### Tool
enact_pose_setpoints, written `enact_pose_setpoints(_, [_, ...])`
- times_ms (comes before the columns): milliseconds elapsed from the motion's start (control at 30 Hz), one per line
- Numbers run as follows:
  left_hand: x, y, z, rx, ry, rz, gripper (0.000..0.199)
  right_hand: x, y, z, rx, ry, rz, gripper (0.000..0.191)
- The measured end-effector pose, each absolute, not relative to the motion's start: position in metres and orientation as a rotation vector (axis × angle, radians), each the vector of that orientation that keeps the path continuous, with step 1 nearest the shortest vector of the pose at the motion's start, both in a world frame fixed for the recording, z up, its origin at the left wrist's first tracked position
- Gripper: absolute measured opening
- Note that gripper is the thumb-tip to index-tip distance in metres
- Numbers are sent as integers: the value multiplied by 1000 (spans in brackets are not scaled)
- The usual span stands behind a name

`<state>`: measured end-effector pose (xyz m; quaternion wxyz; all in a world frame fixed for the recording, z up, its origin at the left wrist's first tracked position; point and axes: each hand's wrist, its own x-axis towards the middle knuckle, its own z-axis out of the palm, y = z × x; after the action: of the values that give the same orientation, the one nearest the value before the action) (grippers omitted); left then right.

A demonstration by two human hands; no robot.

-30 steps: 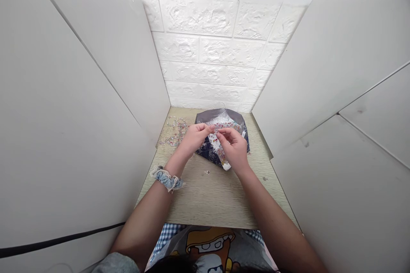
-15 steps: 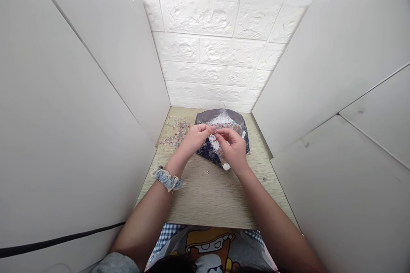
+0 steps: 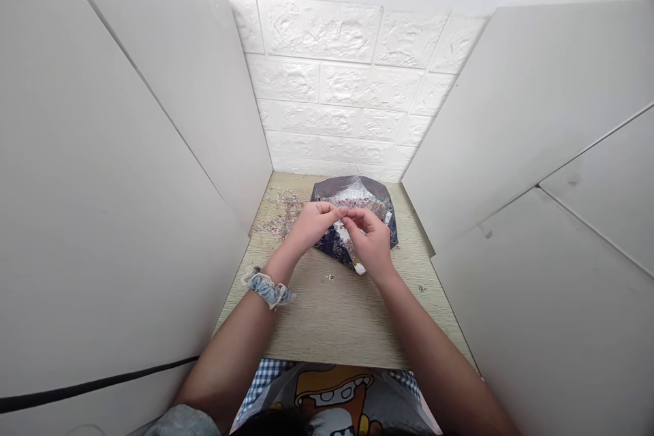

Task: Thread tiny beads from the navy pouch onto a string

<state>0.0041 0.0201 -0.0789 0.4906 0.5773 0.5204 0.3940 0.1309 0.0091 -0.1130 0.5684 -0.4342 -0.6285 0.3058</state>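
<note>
My left hand [image 3: 317,221] and my right hand [image 3: 368,235] meet fingertip to fingertip over an open dark blue bag [image 3: 334,246] with a silvery lining. Both are closed in a pinch; whatever lies between the fingertips is too small to make out. Many small colourful beads [image 3: 365,204] show in the bag's mouth and down its front. Left of the bag, a tangle of beaded strands [image 3: 286,214] lies on the wooden table [image 3: 337,320], partly behind my left hand. A blue scrunchie [image 3: 268,287] is around my left wrist.
Pale panels [image 3: 178,82] stand on the left, and more panels [image 3: 521,116] on the right. A white brick-pattern wall [image 3: 347,85] closes the back. Small bits [image 3: 331,277] lie on the table in front of the bag. A dark cable [image 3: 102,381] runs at lower left.
The fingertips have drawn slightly closer together, and my right hand has shifted a little to the left. The view has tilted very slightly.
</note>
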Motion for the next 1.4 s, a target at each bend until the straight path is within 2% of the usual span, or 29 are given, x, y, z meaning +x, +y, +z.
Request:
enact_pose_setpoints(300, [4,23,-82,1474,1255,1006,38,136,8,-106,-1001,-1574,508,13])
enact_pose_setpoints(633, [5,23,-80,1468,1261,998,36,136,7,-105,-1016,-1572,446,14])
enact_pose_setpoints(1100, [6,19,-77,1525,1134,978,33,136,10,-108,-1057,-1410,798,16])
enact_pose_setpoints(1400, [4,19,-81,1692,1244,954,36,138,12,-109,-1059,-1367,828,17])
